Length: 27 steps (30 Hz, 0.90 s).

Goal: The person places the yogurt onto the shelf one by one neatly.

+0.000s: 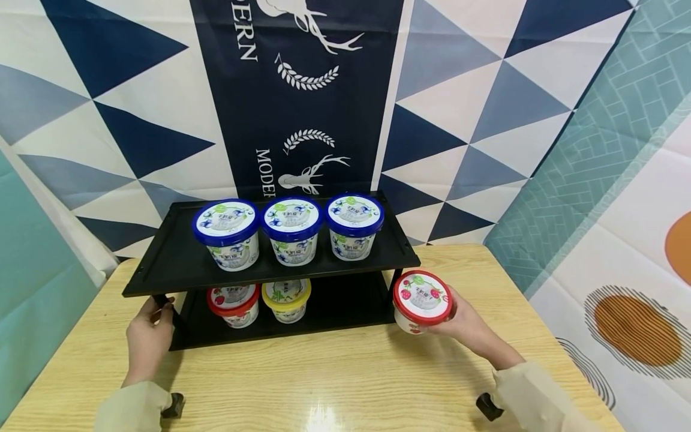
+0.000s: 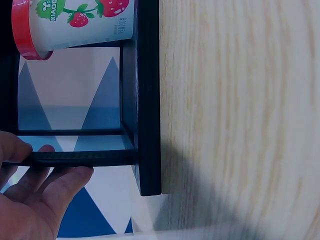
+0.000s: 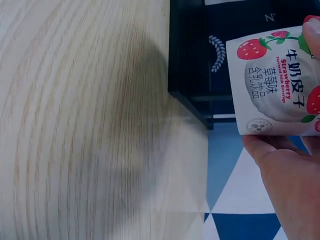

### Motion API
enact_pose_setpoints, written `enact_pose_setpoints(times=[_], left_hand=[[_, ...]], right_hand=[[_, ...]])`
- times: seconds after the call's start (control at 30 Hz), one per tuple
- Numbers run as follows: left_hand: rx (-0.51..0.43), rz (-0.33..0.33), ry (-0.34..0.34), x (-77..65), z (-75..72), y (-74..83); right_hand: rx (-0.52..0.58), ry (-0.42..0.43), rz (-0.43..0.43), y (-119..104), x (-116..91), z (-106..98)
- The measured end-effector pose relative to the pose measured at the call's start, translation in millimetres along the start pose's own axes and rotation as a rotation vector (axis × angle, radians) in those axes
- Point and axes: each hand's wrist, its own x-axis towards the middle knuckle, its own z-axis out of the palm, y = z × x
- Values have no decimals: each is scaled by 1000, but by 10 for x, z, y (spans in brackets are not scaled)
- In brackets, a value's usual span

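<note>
A black two-tier rack (image 1: 167, 252) stands on the wooden table. My left hand (image 1: 149, 336) grips its left front post (image 2: 80, 158), thumb on one side and fingers on the other. In my right hand (image 1: 468, 324) is a red-lidded strawberry milk drink cup (image 1: 423, 298), held upright just outside the rack's right front post. Its strawberry print (image 3: 272, 85) faces the right wrist camera. On the lower tier sit another red-lidded strawberry cup (image 1: 233, 306) at the left and a yellow-lidded cup (image 1: 287, 300) beside it.
Three blue-lidded cups, left (image 1: 227, 234), middle (image 1: 292, 231) and right (image 1: 354, 226), line the upper tier. Behind the rack hangs a patterned cloth (image 1: 302, 120). The wooden table (image 1: 302, 378) extends in front, and another patterned cloth (image 1: 637, 270) borders the right side.
</note>
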Motion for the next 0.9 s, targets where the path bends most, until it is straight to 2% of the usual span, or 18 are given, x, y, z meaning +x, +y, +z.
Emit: enact_pose_setpoints(times=[0.17,0.9], left_hand=[[2,-3,-16,-5,-10,0],[8,0,-4,3,0,-8]], right_hand=[[-9,-16,12,11,-20,49],[40,-48,39,-52,34,309]])
